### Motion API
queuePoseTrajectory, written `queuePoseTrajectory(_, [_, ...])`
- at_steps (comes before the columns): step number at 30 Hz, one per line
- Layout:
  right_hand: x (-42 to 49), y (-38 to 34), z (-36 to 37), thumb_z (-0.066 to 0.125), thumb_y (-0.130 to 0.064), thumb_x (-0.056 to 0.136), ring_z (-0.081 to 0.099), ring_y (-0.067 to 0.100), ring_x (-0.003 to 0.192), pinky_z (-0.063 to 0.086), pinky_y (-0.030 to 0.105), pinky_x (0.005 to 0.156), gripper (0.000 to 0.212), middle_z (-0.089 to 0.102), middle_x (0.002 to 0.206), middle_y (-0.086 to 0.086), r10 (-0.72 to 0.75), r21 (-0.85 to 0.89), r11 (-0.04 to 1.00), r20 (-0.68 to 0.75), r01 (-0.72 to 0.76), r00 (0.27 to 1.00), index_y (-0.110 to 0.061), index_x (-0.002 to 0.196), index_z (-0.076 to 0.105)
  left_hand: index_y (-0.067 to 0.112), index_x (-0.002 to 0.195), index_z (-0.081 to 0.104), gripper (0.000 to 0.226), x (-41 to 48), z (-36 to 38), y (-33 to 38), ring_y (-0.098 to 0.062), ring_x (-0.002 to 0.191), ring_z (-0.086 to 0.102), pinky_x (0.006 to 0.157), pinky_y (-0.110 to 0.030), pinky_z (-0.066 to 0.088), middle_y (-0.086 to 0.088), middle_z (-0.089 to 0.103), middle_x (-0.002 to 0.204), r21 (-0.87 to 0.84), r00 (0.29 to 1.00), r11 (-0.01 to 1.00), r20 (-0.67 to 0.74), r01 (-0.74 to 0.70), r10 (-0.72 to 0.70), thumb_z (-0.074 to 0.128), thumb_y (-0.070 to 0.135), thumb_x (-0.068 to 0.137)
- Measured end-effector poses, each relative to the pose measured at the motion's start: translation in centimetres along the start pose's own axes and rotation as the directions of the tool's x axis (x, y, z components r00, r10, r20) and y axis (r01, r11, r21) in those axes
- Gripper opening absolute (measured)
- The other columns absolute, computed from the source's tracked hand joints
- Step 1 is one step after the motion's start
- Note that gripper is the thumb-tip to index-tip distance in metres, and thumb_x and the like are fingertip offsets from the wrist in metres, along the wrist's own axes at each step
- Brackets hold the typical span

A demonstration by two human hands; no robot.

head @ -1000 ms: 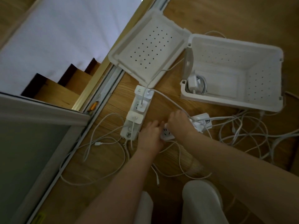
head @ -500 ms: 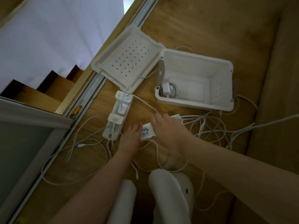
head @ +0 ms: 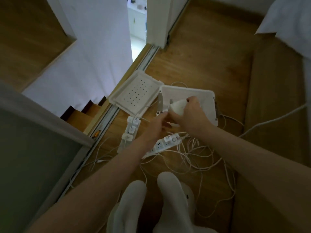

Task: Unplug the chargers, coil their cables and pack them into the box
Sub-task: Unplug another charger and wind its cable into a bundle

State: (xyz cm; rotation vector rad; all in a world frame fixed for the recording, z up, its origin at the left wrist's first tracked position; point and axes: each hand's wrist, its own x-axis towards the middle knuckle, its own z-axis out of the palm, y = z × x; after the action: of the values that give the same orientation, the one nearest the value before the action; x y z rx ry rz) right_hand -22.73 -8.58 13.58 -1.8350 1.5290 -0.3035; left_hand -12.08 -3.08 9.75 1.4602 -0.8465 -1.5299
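My right hand (head: 190, 115) holds a white charger (head: 177, 106) with its prongs up, raised in front of the open white box (head: 207, 96). My left hand (head: 155, 126) is beside it, fingers pinched on the charger's cable (head: 173, 124). One white power strip (head: 165, 143) lies on the floor below my hands with one charger plugged in near its right end. A second power strip (head: 130, 132) to the left carries three chargers. Loose white cables (head: 198, 158) tangle on the floor to the right. My hands hide the box's inside.
The box's perforated lid (head: 136, 93) lies open to the left, next to a sliding-door track (head: 107, 118). Wooden steps (head: 84, 113) drop away beyond the track. My knees in white trousers (head: 171, 195) are at the bottom. A low wooden ledge (head: 272, 115) runs along the right.
My right hand has lifted a charger off the near power strip and raised it toward the box. The left hand left the strip and took the cable. The view pulled back.
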Motion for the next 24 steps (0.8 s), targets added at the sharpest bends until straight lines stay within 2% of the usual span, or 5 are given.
queuePoseTrajectory(8, [-5.4, -4.6, -4.3, 0.071, -0.011, 0.08, 0.044, 0.017, 0.114, 0.042, 0.01, 0.072, 0.075, 0.035, 0.129, 0.01, -0.231, 0.083, 0.97, 0.041, 0.227, 0.972, -0.004, 0.136, 0.023, 0.011, 0.121, 0.052, 0.029, -5.1, 1.6, 7.0, -0.017, 0.094, 0.062, 0.078, -0.03, 0.052, -0.005, 0.064, 0.106, -0.133, 0.994, 0.989, -0.099, -0.064, 0.051, 0.039, 0.028, 0.101])
queuePoseTrajectory(13, [-9.3, -6.8, -6.3, 0.061, -0.009, 0.088, 0.053, 0.005, 0.094, 0.046, 0.006, 0.067, 0.059, 0.052, 0.118, 0.001, -0.273, 0.245, 0.945, 0.225, 0.217, 0.935, -0.011, 0.133, 0.023, 0.005, 0.125, 0.043, 0.035, -8.6, 0.7, 11.9, -0.03, 0.104, 0.061, 0.094, -0.043, 0.05, -0.017, 0.061, 0.115, -0.419, 0.982, 0.901, -0.185, -0.109, 0.033, 0.038, 0.03, 0.101])
queuePoseTrajectory(17, [-11.2, -7.3, -6.5, 0.045, -0.02, 0.098, 0.056, 0.018, 0.106, 0.043, 0.028, 0.092, 0.022, 0.061, 0.114, 0.006, -0.282, 0.066, 0.959, 0.343, 0.277, 0.896, -0.008, 0.112, 0.056, 0.01, 0.129, 0.042, 0.039, -12.0, 0.1, 15.3, -0.015, 0.062, 0.057, 0.058, -0.029, 0.055, -0.011, 0.06, 0.092, -0.55, 0.983, 0.816, -0.135, -0.176, 0.122, 0.035, 0.036, 0.101])
queuePoseTrajectory(20, [-11.4, -7.5, -7.4, 0.041, -0.025, 0.099, 0.059, 0.018, 0.089, 0.043, 0.025, 0.079, 0.029, 0.064, 0.098, 0.008, -0.236, -0.055, 0.958, 0.399, 0.28, 0.886, -0.006, 0.095, 0.063, 0.01, 0.119, 0.049, 0.039, -13.6, -0.7, 16.6, -0.007, 0.038, 0.035, 0.036, -0.016, 0.031, -0.007, 0.057, 0.074, -0.503, 0.975, 0.837, -0.156, -0.218, 0.16, 0.034, 0.041, 0.101])
queuePoseTrajectory(24, [-11.2, -7.9, -10.1, 0.042, -0.041, 0.096, 0.055, 0.014, 0.073, 0.043, 0.019, 0.063, 0.033, 0.056, 0.077, -0.001, -0.15, -0.265, 0.927, 0.387, 0.265, 0.91, -0.018, 0.081, 0.059, 0.01, 0.125, 0.046, 0.042, -15.2, -2.5, 16.5, -0.004, 0.037, 0.029, 0.035, -0.013, 0.025, -0.003, 0.058, 0.069, -0.447, 0.969, 0.86, -0.139, -0.246, 0.205, 0.035, 0.042, 0.1])
